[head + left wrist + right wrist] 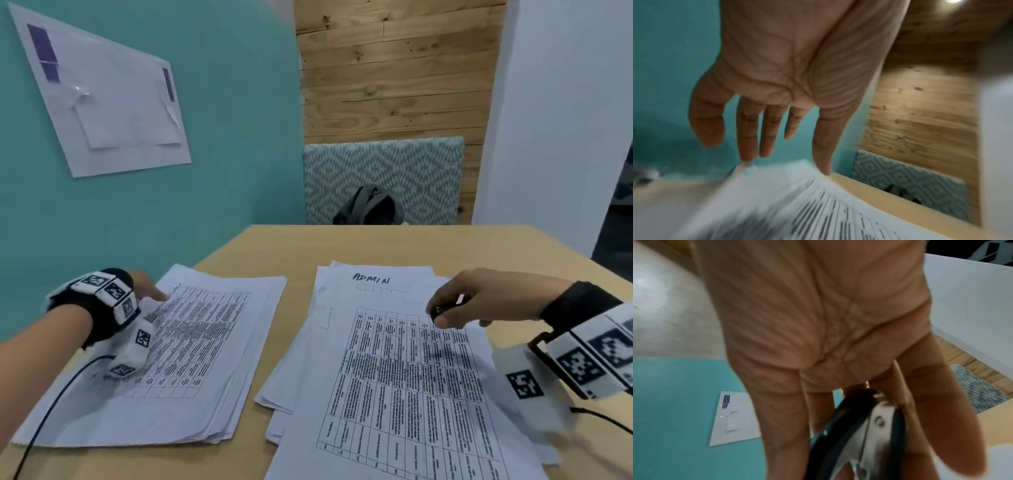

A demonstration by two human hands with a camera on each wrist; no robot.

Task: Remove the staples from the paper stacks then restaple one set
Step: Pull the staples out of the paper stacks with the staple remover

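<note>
Two stacks of printed sheets lie on the wooden table [294,250]. The left stack [191,346] carries my left hand [150,286], whose straight fingers [748,142] reach its far left corner [777,175]. The right stack [404,373] has "ADMIN" handwritten at its top. My right hand [459,301] hovers over its upper right part and grips a black and chrome staple remover [440,313]. In the right wrist view the staple remover [863,431] sits between thumb and fingers [785,426], its metal claws pointing downward. No staple is visible in either stack.
A teal wall [205,192] borders the table's left side, with a white board [102,99] fixed on it. Behind the table stand a patterned cushioned panel [383,178], a dark bag [371,207] and wood planking [397,68]. A black cable [44,414] trails from my left wrist.
</note>
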